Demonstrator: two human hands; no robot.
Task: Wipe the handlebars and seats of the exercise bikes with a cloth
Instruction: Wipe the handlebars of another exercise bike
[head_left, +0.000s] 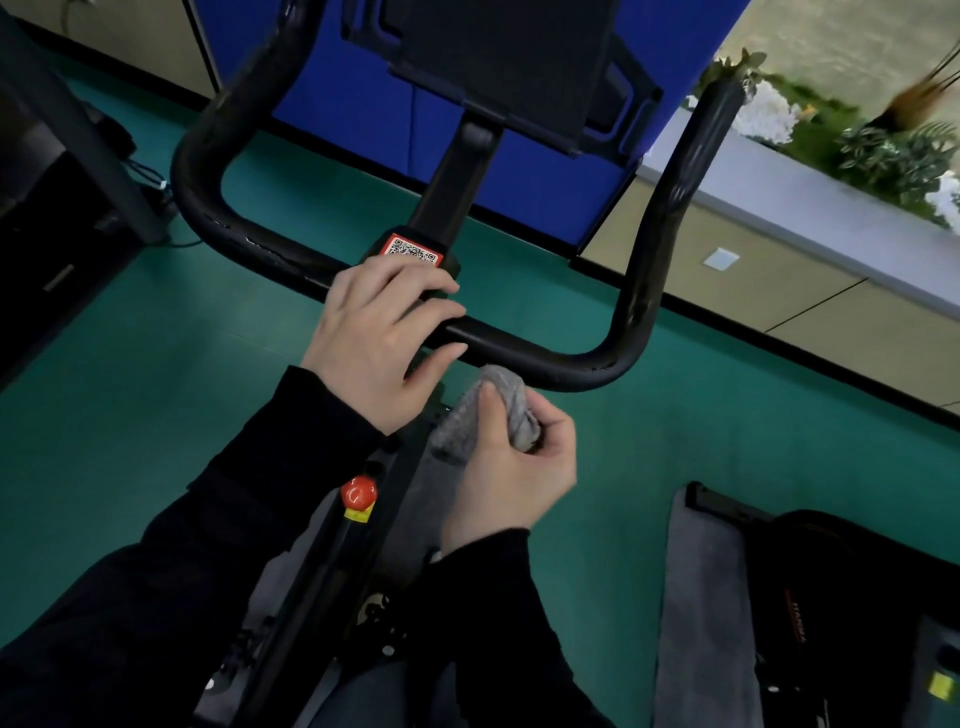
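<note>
1. Head view: the black U-shaped exercise-bike handlebar (545, 358) spans mid-frame above the teal-green floor (156, 364).
2. The left hand (374, 338) rests on the bar's centre with its fingers laid fairly straight over it. The grip is loose and wide.
3. The right hand (511, 467) is just near of the bar, its grip curled round a bunched grey cloth (462, 415).
4. The cloth's top is just under the bar; cannot tell if they touch.
5. A red round knob (358, 492) sits on the frame, left of the right hand.

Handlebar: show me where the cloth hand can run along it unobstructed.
Free: the handlebar between the left hand and the right bend, the right upright, and the left curve. Crowded: the centre, where the left hand rests beside the stem and QR sticker.
</note>
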